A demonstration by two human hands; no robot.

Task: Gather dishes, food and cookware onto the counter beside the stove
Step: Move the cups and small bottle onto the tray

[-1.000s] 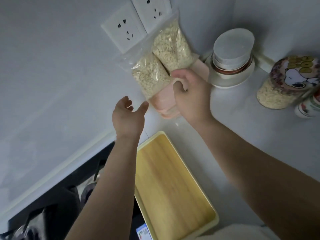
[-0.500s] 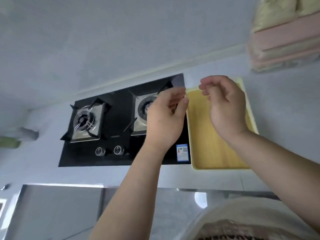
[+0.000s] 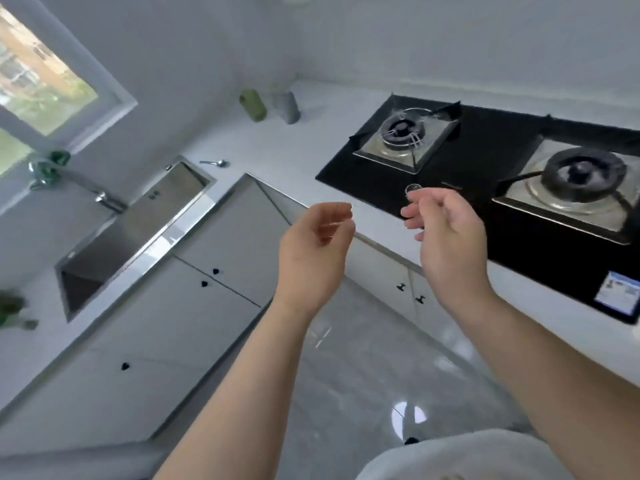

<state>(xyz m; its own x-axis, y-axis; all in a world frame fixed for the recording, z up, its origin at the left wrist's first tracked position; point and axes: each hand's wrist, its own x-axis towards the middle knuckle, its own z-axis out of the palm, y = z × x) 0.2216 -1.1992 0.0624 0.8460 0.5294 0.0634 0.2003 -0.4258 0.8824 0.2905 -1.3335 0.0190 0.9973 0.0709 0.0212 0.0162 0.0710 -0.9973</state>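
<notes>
Hovering empty over the floor, left hand (image 3: 313, 252) and right hand (image 3: 446, 237) have loosely curled fingers, stove (image 3: 485, 161) right, sink (image 3: 138, 223) left.

White counter (image 3: 277, 147) carries a black stove (image 3: 485, 161), green bottle (image 3: 253, 105) and grey cup (image 3: 286, 106).

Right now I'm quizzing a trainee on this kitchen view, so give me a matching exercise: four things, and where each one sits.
Things:
1. green bottle
2. sink
3. sticker
4. spoon

Places:
A. stove's near corner
B. below the window
C. counter just behind the sink
D. far counter corner, beside a grey cup

Pairs: 1-D, 2-B, 3-A, 4-C
</notes>
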